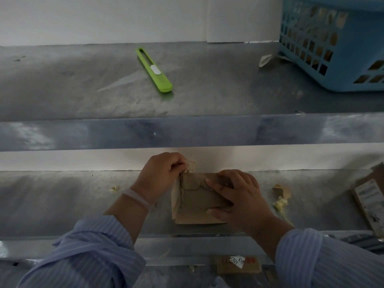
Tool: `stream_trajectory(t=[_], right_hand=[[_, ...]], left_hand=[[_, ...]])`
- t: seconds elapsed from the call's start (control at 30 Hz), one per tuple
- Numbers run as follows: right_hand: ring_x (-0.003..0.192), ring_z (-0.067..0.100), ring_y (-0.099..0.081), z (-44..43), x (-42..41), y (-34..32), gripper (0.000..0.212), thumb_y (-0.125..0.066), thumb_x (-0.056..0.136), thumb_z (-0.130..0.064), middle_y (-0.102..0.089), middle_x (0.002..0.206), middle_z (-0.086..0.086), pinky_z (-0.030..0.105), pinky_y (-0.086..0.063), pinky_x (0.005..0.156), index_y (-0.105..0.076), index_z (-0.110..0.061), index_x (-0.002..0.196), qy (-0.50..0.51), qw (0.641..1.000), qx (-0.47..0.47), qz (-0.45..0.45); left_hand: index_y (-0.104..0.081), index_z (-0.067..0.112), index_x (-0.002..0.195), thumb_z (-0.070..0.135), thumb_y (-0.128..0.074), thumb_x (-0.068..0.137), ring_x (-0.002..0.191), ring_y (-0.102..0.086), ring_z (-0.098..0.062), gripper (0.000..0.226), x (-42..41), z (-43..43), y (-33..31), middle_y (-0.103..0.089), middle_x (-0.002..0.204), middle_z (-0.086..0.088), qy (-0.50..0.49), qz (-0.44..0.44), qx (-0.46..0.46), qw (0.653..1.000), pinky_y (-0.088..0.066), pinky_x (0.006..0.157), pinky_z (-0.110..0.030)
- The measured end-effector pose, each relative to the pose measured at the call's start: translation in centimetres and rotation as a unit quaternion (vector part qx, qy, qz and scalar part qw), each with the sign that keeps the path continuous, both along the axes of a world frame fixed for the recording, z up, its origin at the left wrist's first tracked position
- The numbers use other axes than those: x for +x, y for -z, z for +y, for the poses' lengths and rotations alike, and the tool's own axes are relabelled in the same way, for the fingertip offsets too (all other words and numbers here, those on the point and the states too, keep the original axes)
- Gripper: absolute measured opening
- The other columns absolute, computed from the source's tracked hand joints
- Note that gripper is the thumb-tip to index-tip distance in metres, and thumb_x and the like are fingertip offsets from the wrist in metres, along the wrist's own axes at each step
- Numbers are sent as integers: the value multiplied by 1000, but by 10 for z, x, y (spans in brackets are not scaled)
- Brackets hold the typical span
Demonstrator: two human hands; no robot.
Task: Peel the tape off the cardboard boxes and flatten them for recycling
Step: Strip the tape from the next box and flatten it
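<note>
step in hand: tape removal. my left hand (164, 170) pinches tape (190, 166) at the cardboard box (195, 201) far corner on the lower shelf (62, 200); right hand (236, 194), fingers spread, presses it down. next: steady pull, likely.

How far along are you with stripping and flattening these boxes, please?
Done: tape scraps lie beside the small cardboard box. In hand: the left hand pinches tape at its corner while the right hand presses it. Left: flattening it, then the labelled box at the right edge.
</note>
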State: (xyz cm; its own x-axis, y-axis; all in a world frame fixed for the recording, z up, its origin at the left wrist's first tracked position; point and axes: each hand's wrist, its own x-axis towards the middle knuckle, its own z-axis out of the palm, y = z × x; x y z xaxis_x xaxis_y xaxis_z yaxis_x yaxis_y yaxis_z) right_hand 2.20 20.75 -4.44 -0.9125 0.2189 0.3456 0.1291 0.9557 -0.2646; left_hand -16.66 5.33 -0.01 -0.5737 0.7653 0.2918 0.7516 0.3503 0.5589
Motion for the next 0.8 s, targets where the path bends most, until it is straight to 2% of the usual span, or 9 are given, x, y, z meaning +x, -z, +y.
stream_trajectory(t=[0.2, 0.27, 0.33, 0.47, 0.57, 0.67, 0.73, 0.8], right_hand=[[117, 28, -52, 1, -2, -3, 65, -60, 70, -69, -57, 125, 3, 44, -38, 101, -63, -35, 126, -12, 1000, -2, -15], [116, 28, -53, 0, -2, -5, 66, -59, 70, -69, -58, 124, 4, 44, -38, 100, -63, -35, 126, -13, 1000, -3, -12], [116, 29, -54, -2, -5, -6, 66, -61, 69, -69, -59, 123, 4, 44, -39, 100, -65, -32, 124, -17, 1000, -1, -15], [116, 29, -55, -4, -9, -7, 64, -70, 65, -66, -60, 123, 5, 45, -40, 100, -71, -25, 114, 0, 1000, -17, -26], [120, 23, -51, -2, -7, -10, 68, -53, 71, -75, -56, 127, -1, 39, -33, 104, -68, -28, 118, 5, 998, -32, -49], [119, 16, -50, -2, -9, -16, 62, -35, 84, -70, -57, 126, -6, 38, -34, 104, -68, -31, 118, 23, 992, -120, -25], [117, 12, -50, -5, -13, -18, 57, -36, 84, -67, -60, 122, -8, 39, -36, 102, -70, -33, 115, 50, 986, -156, -6], [115, 9, -49, -10, -18, -20, 50, -47, 79, -67, -61, 117, -11, 36, -38, 100, -73, -34, 106, 91, 981, -169, 16]], left_hand=[[-73, 15, 84, 17, -68, 86, 79, -62, -5, 6, 1, 11, -9, -70, 85, 9, 31, 7, 4, 999, -47, 75, -17], [-73, 14, 84, 11, -67, 85, 81, -62, -4, 7, 6, 13, -10, -71, 85, 8, 20, -13, 37, 999, -47, 76, -15], [-72, 15, 86, 5, -65, 84, 83, -61, -1, 12, 11, 16, -13, -71, 87, 9, 21, -32, 74, 997, -44, 76, -8], [-74, 21, 90, 7, -70, 81, 84, -59, 10, 16, 19, 28, -28, -65, 86, 21, 94, -56, 54, 993, -39, 76, -1], [-69, 35, 85, 13, -76, 77, 81, -59, 12, 24, 28, 24, -24, -64, 81, 24, 66, -120, 42, 990, -41, 71, -1], [-66, 39, 79, 13, -78, 74, 77, -63, 5, 29, 41, 14, -8, -67, 78, 20, 33, -154, 63, 985, -47, 67, -7], [-64, 35, 77, 15, -77, 76, 76, -62, 4, 24, 48, 12, -1, -65, 75, 19, 15, -140, 76, 987, -48, 64, -7], [-64, 32, 76, 20, -76, 78, 74, -62, 3, 17, 51, 14, 0, -65, 73, 19, 6, -133, 88, 987, -46, 61, -6]])
